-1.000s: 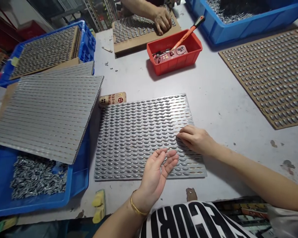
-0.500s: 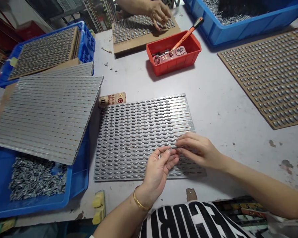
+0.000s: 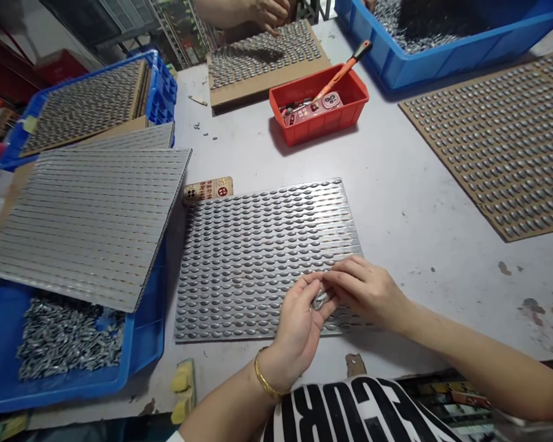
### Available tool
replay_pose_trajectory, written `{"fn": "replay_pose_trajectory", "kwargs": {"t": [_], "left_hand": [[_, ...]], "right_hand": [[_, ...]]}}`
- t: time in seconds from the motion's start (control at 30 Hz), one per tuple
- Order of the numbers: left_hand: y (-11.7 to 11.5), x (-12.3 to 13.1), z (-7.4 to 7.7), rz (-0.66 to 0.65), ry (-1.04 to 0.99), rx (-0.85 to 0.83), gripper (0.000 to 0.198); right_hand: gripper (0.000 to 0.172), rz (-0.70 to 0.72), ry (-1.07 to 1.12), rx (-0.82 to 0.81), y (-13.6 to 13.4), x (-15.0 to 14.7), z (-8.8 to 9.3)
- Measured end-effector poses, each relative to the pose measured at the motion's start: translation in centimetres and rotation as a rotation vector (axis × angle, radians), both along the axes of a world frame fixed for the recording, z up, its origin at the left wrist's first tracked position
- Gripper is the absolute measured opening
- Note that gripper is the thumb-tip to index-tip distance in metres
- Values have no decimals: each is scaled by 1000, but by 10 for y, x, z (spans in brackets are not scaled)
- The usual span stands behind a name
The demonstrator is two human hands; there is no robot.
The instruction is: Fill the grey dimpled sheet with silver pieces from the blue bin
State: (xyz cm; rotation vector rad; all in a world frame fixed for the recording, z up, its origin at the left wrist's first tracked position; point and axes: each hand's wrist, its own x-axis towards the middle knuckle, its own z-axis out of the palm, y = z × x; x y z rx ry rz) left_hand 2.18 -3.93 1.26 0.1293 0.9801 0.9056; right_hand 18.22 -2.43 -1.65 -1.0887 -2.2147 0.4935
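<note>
Head view shows two hands close together near the bottom middle of the frame. The left hand (image 3: 297, 331) lies palm up, and its fingers (image 3: 304, 293) curl in around a small clump of silver bits (image 3: 321, 300). The right hand (image 3: 368, 293) reaches in from the right. Its fingers (image 3: 345, 270) are pressed together and bend down to touch the clump, so the clump is pinched between the two hands.

Both hands are over the lower right part of a flat board (image 3: 258, 264), which is covered in neat rows of silver bits. It lies on a gray table (image 3: 419, 202), in the middle of the frame. Both arms stretch in from the bottom, and a gold bangle (image 3: 265, 382) sits on the left wrist.

To the left, a stack of boards (image 3: 87, 227) leans over a blue bin (image 3: 74, 388) of loose bits. Up top, a co-worker's hand (image 3: 270, 12) is above another board (image 3: 262, 55), beside a red tray (image 3: 317, 127).
</note>
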Motion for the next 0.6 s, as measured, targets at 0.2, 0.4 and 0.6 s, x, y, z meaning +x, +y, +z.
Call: {"fn": "replay_pose_trajectory", "kwargs": {"t": [0.2,0.4,0.6], "left_hand": [[10,-13,7,52,5,-35,18],[2,-18,-1,6,26,-100,23],[2,-16,2,-22,37,-88,18]], "right_hand": [[12,-58,145,-161,38,25,-10],[16,77,-35,-227,69,32,-27],[19,96,-228,-159,75,27,-26]]}}
